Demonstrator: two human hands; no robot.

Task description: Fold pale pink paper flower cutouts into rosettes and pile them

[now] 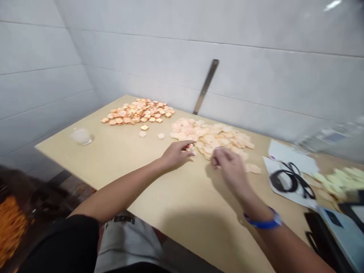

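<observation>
My left hand is at the near edge of a pile of pale peach petal-like pieces. Its thumb and fingers curl around a small flower-shaped piece with red and white on it. Just right of it, my right hand hovers over the pile's front edge, slightly blurred. Its fingers are pinched together, and what they hold, if anything, is hidden. Left of the pale pile lie a single layered flower and two loose whitish scalloped pieces, one of them a pale disc.
A heap of peach flowers lies at the back left. A clear cup stands near the left edge. A metal strip leans on the wall. At right are a coiled black cable, yellowish petals and a light-blue phone.
</observation>
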